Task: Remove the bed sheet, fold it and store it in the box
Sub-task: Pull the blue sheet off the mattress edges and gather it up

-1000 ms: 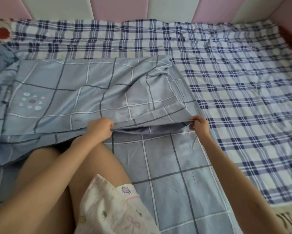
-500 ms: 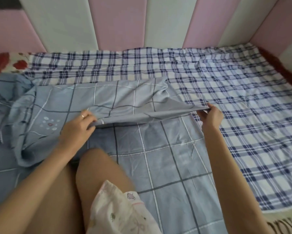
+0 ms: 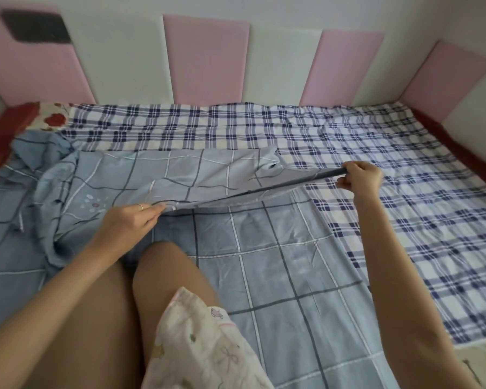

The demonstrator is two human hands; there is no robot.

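- Bed sheet (image 3: 278, 265), grey-blue with a dark and white grid: is lying across the near and left part of the bed. Its far portion is folded over, and the folded edge is hanging stretched between the two hands, lifted off the layer below.
- Left hand (image 3: 129, 223): is pinching the left end of that edge between thumb and closed fingers, low and close to the lower layer. It is wearing a ring (image 3: 141, 206).
- Right hand (image 3: 361, 179): is gripping the right end of the edge, fingers curled round the cloth, held higher, over the plaid.
- Plaid under-sheet (image 3: 404, 226), navy and white: is showing along the far side and the right.
- Padded panels (image 3: 205, 57), pink and white: are lining the wall.
- Bare knee (image 3: 166, 273): is resting on the bed sheet between the arms.
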